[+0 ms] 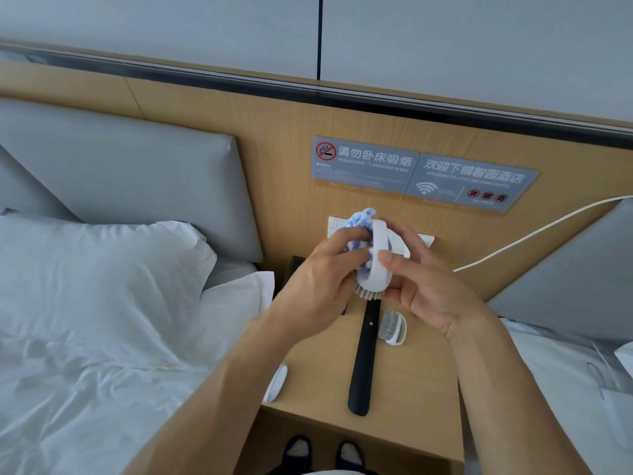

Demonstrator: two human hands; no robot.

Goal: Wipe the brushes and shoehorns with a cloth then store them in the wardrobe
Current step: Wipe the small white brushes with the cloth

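While the wiping step looks under way — nothing seems ready for the wardrobe yet — the right hand grips a white brush by its body, bristles down, and the left hand pinches a blue cloth against its side. Both forearms reach forward, hands meeting above the worktop. Below the hands lie a black shoehorn and a second brush — likely next for wiping.
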